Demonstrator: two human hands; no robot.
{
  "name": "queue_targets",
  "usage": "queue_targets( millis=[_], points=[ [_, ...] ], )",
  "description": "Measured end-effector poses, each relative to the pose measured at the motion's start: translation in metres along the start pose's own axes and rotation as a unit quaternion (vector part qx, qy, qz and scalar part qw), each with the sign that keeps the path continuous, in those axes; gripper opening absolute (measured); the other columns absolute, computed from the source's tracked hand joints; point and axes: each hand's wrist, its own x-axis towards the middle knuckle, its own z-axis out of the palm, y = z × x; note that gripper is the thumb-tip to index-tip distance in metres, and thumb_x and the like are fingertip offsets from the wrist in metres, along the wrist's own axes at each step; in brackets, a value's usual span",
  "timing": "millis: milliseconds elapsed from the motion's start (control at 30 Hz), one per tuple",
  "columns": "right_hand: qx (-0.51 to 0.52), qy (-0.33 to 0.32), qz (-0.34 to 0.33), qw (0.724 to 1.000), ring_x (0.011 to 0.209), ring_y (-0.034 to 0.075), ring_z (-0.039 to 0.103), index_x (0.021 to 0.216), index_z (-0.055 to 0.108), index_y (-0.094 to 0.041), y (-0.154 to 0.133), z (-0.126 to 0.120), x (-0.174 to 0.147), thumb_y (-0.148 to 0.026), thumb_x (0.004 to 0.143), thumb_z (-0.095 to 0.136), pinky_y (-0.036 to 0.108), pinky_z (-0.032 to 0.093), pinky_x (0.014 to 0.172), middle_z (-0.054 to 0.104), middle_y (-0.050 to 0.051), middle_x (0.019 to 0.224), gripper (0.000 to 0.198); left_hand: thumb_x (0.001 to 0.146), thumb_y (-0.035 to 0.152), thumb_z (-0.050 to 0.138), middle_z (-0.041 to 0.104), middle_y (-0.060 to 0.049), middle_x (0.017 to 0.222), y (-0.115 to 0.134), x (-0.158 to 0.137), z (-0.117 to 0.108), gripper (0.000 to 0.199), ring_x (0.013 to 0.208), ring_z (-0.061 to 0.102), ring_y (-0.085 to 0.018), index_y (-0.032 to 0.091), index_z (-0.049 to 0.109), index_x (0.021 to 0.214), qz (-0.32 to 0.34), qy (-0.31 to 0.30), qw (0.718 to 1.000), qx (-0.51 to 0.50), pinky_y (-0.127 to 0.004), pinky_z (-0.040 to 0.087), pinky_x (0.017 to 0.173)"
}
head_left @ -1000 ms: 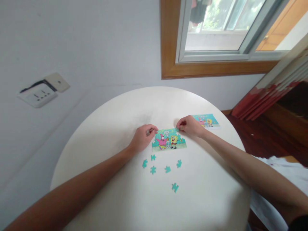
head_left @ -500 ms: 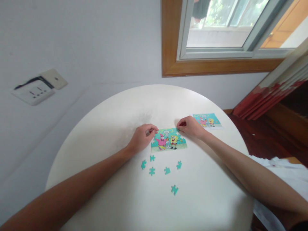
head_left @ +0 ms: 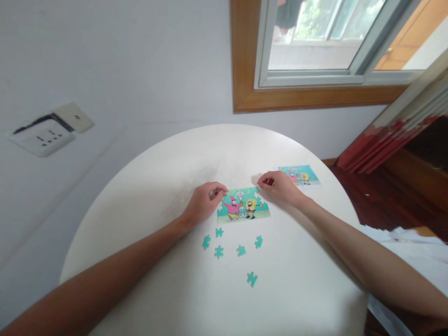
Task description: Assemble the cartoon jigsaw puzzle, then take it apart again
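Note:
A partly assembled jigsaw puzzle (head_left: 241,210) lies on the white round table (head_left: 168,289), showing a pink starfish and a yellow sponge character on teal. Gaps with knobbed edges show on its left and right sides. My left hand (head_left: 206,200) is closed, its thumb and forefinger pinched on the puzzle's upper left corner. At the upper right corner, the fingers of my right hand (head_left: 278,187) are pinched together; whatever they hold is hidden. Several loose teal puzzle pieces (head_left: 219,252) lie below the puzzle, one of them (head_left: 252,279) nearer to me.
A printed reference picture (head_left: 304,175) with the same scene lies beyond my right hand, partly covered by it. A wall socket (head_left: 44,137) is at left. A window with a wooden frame (head_left: 315,97) and a red and white curtain (head_left: 378,144) are at right.
The view has shifted slightly, so everything sits a little further left. Both hands stay at the puzzle's upper corners, and the loose pieces keep their places on the table.

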Motion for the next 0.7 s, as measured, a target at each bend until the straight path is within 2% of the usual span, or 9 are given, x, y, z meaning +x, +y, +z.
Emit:
queue_targets(
  millis=[300,700],
  points=[
    [-0.023,-0.015,-0.009,1.000,0.063,0.015,0.055,0.073,0.070,-0.017,-0.0045,0.0079,-0.0012,-0.016,0.072,0.054,0.027,0.041,0.061,0.067,0.005,0.072,0.016,0.083,0.020,0.053,0.071,0.000,0.080,0.0005,-0.0002,-0.0006,0.018,0.065,0.054,-0.013,0.019,0.070,0.087,-0.003,0.001,1.000,0.006,-0.023,0.045,0.068],
    [-0.052,0.003,0.014,0.999,0.069,0.017,0.059,0.083,0.074,-0.016,0.0025,0.0038,-0.0004,-0.016,0.076,0.052,0.029,0.042,0.066,0.073,0.009,0.083,0.023,0.081,0.017,0.055,0.069,0.001,0.077,0.0008,-0.0007,-0.0011,0.016,0.064,0.053,-0.012,0.019,0.070,0.086,0.006,0.006,1.000,0.009,-0.022,0.044,0.064]
  ],
)
